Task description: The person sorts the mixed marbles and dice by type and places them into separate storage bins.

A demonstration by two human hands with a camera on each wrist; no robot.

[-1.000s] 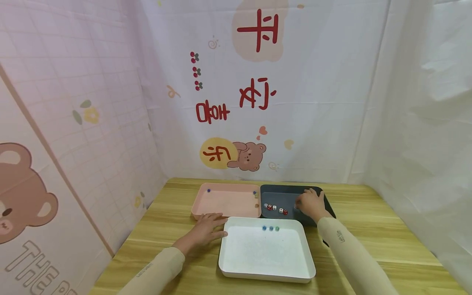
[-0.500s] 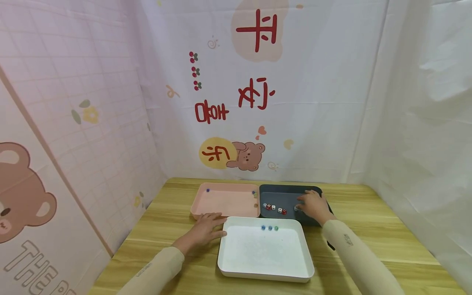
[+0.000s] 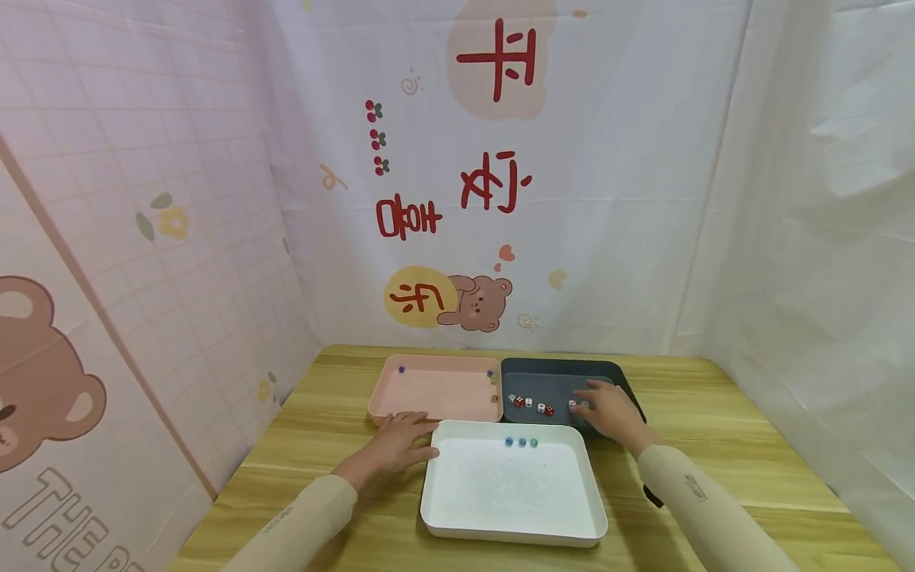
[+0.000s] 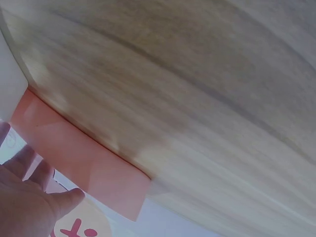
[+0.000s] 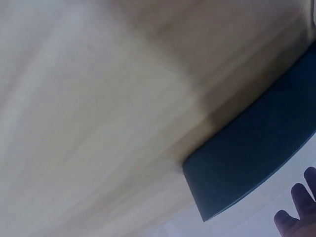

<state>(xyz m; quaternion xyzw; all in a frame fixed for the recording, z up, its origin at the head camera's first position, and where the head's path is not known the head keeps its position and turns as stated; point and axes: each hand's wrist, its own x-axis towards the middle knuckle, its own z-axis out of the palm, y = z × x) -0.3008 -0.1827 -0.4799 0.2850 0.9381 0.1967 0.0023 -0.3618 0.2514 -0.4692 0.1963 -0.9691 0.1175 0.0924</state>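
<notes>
My right hand (image 3: 613, 411) hovers over the right part of the dark tray (image 3: 557, 367), fingers spread and loosely bent. By its fingertips lie a pale die (image 3: 572, 405) and a small clear piece (image 3: 584, 405) on the tray floor; nothing shows in its grasp. Further left in that tray are a red die (image 3: 519, 402), a white die (image 3: 528, 403) and several others. My left hand (image 3: 396, 441) rests between the pink tray (image 3: 436, 391) and the white tray (image 3: 515, 500), its thumb at the white rim. The left wrist view shows its fingers extended.
Two small blue pieces (image 3: 523, 442) and a green one (image 3: 534, 442) line the far side of the white tray. In the pink tray sit a blue piece (image 3: 402, 369), an orange one (image 3: 494, 399) and others. A printed cloth (image 3: 608, 199) hangs behind the wooden table (image 3: 700, 445).
My right hand has loosened its fingers and drawn slightly toward the front, uncovering the pale die and clear piece beneath it. The left hand stays in place.
</notes>
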